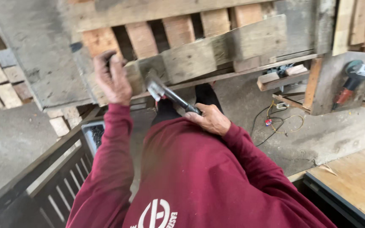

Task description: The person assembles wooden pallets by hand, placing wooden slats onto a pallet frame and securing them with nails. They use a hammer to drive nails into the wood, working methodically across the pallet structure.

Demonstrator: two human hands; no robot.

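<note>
Gripping the weathered pallet board [216,52] at its near-left end, the left hand [113,78] steadies it while the right hand [210,119], closed round the hammer [165,92] handle, angles the head up-left against that board's lower edge, just right of the left hand.

Head camera, looking steeply down, close range.

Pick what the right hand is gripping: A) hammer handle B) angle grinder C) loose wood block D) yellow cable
A. The right hand is closed round the dark handle of the hammer, whose metal head sits against the wooden pallet, while the left hand grips the pallet's edge board. The angle grinder lies untouched off to the right.
</note>
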